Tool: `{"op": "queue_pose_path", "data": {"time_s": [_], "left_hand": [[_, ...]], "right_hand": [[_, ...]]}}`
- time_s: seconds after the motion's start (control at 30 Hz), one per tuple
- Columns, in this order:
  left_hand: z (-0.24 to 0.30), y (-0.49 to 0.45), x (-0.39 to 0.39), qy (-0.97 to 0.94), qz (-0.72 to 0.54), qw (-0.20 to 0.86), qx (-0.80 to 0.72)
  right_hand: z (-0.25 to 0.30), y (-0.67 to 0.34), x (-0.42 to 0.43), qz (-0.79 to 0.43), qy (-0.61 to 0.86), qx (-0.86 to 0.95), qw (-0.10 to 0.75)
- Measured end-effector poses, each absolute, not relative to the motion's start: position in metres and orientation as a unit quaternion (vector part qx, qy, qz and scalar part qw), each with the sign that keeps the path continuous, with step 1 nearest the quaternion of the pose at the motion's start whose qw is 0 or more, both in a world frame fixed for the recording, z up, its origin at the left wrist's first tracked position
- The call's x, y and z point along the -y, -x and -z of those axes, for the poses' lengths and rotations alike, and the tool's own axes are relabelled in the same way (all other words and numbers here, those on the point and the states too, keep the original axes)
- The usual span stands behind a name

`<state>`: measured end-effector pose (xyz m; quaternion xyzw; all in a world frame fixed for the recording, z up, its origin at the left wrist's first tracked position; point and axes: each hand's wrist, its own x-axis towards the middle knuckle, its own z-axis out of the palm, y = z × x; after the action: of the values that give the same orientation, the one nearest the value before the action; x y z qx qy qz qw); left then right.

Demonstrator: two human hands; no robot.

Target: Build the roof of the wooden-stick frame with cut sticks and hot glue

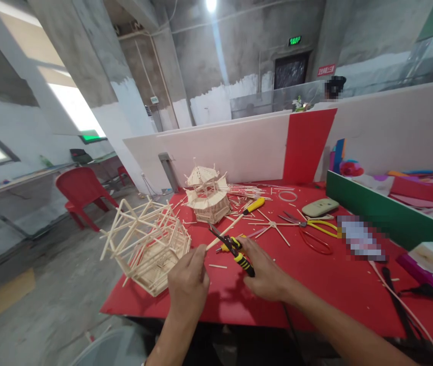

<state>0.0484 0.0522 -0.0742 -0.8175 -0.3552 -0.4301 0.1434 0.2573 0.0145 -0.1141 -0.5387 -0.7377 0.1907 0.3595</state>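
My left hand (190, 277) is closed around a thin wooden stick (222, 235) that slants up to the right, above the red tabletop. My right hand (264, 269) grips black-and-yellow pliers (235, 250), whose jaws point up-left and lie at the stick; whether they touch it I cannot tell. Left of my left hand stands an open wooden stick frame (147, 244) with a many-sided base. Behind it is a small stick-built pavilion model (206, 195) with tiered roofs. A yellow-handled tool (254, 205) lies beyond the stick's far end.
Loose sticks (247, 192) lie around the pavilion, with a star of joined sticks (273, 224) to its right. Scissors (315, 231), an olive case (320, 207) and a tape ring (288, 196) are on the red table (254, 315). A green board (387, 208) borders the right side.
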Motion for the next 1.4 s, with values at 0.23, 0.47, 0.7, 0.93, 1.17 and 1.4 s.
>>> {"op": "queue_pose_path", "data": {"time_s": [0.23,0.47,0.7,0.93,1.17,1.4], "left_hand": [[0.073,-0.069,-0.05,0.807,0.481,0.02,0.342],[0.055,-0.092,-0.049,0.783,0.505,-0.087,0.353],[0.061,-0.1,-0.056,0.795,0.51,-0.074,0.32],[0.064,-0.102,-0.065,0.816,0.484,-0.034,0.314],[0.064,-0.104,-0.069,0.83,0.456,-0.043,0.319],[0.073,-0.104,-0.071,0.831,0.436,-0.051,0.342]], "right_hand": [[0.11,-0.27,-0.004,-0.242,0.544,0.71,0.375],[0.102,-0.275,0.006,-0.267,0.559,0.685,0.383],[0.103,-0.283,0.006,-0.277,0.556,0.686,0.379],[0.108,-0.291,0.003,-0.285,0.572,0.685,0.349],[0.103,-0.297,0.0,-0.282,0.565,0.698,0.337],[0.099,-0.297,0.0,-0.261,0.568,0.7,0.345]]}}
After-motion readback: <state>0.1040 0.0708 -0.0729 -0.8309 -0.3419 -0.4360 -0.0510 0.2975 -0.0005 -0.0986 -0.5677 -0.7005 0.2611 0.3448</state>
